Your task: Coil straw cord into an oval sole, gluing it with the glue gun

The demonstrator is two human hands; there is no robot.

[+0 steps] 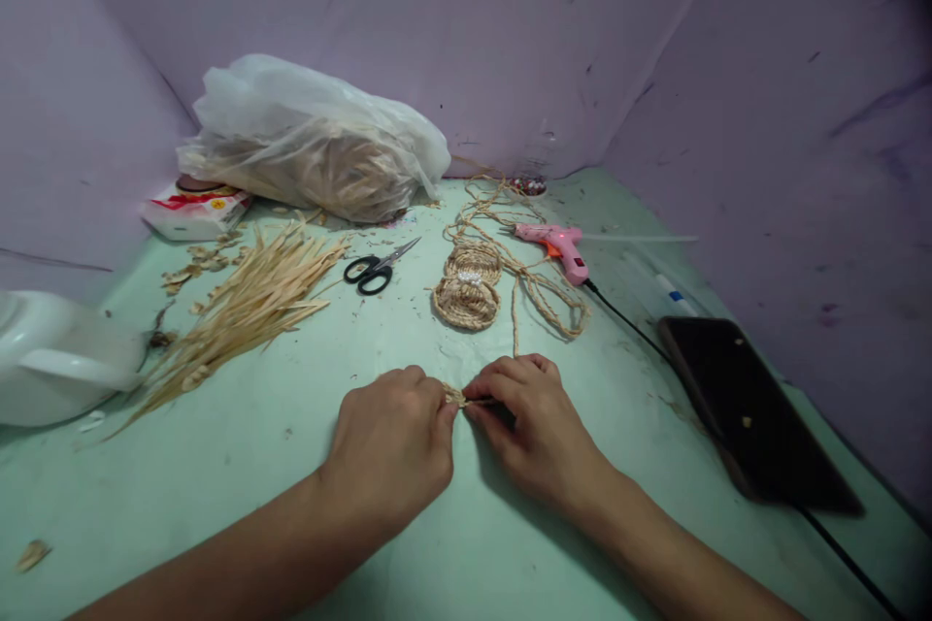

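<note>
Left hand (393,446) and right hand (531,427) both pinched one braided straw cord (460,396) on the table (291,427); coiled mats (467,289) lay farther off.

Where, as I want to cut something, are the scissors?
Head view: the scissors lie left of centre, between the straw bundle and the woven coils.

No writing is legible; the red and yellow print on the white box (195,211) is too blurred.
</note>
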